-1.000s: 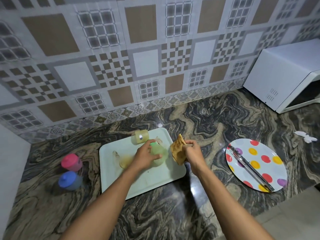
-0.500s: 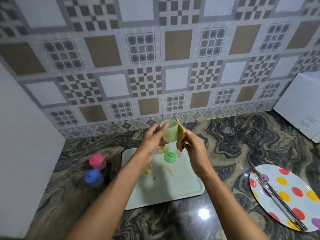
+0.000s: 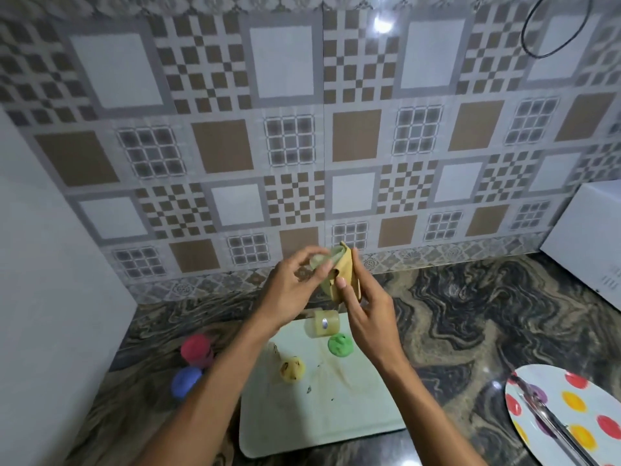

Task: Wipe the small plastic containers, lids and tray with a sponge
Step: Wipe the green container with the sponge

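- Container [image 3: 322, 262] is held up above the tray [image 3: 322, 418], left hand [image 3: 289, 292] curled around it, seemingly to steady it for the sponge [image 3: 346, 275].
- Right hand [image 3: 368, 309] pinches the folded sponge against it, probably wiping.
- Green lid [image 3: 340, 344] lies on the tray.

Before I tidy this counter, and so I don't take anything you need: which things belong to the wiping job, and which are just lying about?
Job: sponge in right hand; clear container in left hand; second container, green lid and yellow lid on the tray; likely the pink-lidded container and blue-lidded container beside it.
Lying about: spotted plate, tongs on it, white appliance.
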